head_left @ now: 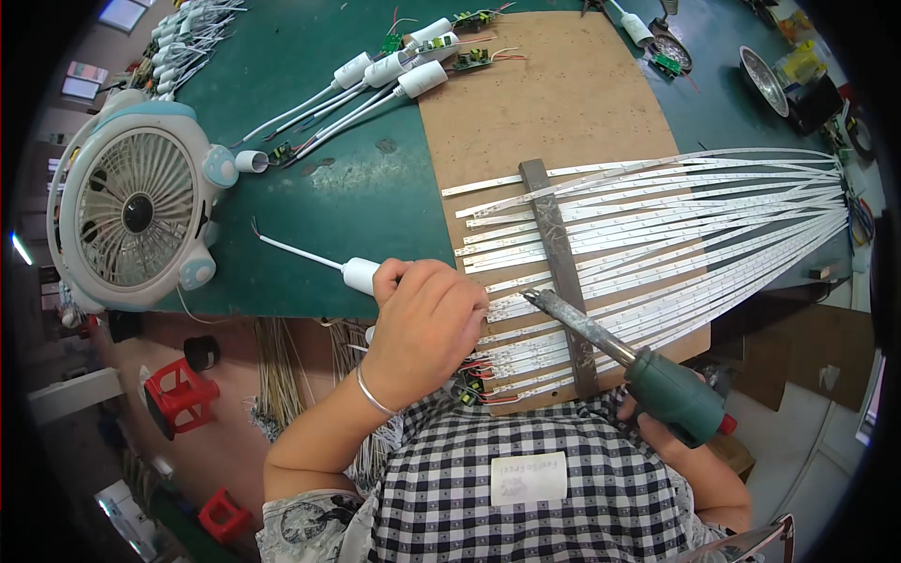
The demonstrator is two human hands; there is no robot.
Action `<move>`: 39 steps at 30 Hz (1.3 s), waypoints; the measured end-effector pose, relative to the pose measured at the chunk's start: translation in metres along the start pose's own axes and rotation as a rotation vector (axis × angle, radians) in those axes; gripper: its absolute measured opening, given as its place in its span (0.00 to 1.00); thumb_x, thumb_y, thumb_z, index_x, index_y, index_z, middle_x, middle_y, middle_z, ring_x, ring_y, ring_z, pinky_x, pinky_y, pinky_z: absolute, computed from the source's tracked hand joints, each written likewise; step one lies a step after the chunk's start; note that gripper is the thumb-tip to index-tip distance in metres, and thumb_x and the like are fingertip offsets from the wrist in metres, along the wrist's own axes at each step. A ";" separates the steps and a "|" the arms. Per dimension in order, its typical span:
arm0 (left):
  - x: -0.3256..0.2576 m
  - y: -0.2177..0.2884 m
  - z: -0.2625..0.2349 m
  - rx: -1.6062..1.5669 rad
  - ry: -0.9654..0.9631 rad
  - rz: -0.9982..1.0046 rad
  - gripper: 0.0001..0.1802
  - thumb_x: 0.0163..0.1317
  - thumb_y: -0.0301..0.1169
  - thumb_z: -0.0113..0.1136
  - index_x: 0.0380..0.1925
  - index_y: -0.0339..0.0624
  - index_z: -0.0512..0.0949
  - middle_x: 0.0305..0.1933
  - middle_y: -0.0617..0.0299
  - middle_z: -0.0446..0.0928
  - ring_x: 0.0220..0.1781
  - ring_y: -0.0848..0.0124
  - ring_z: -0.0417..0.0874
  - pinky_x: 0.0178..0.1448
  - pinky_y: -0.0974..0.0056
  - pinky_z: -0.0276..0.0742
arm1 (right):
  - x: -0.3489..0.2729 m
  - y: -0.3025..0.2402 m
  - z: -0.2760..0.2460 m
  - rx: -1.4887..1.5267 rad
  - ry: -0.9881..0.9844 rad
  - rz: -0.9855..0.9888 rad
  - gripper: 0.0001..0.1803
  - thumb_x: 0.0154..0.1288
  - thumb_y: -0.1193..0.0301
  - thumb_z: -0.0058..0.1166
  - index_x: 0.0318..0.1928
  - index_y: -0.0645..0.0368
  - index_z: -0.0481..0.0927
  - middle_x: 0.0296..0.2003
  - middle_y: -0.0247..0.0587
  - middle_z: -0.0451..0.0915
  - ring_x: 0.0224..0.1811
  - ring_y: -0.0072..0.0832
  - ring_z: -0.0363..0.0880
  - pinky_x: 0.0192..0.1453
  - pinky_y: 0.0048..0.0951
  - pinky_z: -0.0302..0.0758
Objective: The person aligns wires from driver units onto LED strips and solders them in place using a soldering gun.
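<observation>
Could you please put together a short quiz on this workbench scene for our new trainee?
1. True or false: the right hand holds a soldering iron by its green handle.
2. What does the left hand grip? A) the fan B) a white plug on a cable C) scissors
3. What dark part lies across the light strips on the board?

Key: 1 true; 2 B; 3 a metal bar, which lies over them.
</observation>
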State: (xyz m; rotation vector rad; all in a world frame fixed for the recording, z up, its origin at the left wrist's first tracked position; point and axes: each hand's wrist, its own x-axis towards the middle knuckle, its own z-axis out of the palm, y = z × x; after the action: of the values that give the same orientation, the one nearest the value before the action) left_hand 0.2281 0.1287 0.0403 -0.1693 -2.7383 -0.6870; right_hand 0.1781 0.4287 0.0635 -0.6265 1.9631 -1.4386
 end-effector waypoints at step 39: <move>0.024 -0.001 -0.015 0.085 -0.294 -0.014 0.04 0.44 0.28 0.64 0.20 0.50 0.78 0.24 0.70 0.75 0.37 0.70 0.75 0.56 0.52 0.57 | 0.020 -0.008 0.020 -0.260 -0.004 -0.126 0.04 0.56 0.72 0.56 0.31 0.59 0.78 0.21 0.34 0.78 0.22 0.27 0.78 0.28 0.24 0.74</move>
State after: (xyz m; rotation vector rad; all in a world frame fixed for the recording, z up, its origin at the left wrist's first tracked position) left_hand 0.2091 0.1213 0.0598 -0.2504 -3.0455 -0.5884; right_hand 0.1784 0.3992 0.0626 -0.8813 2.1595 -1.2609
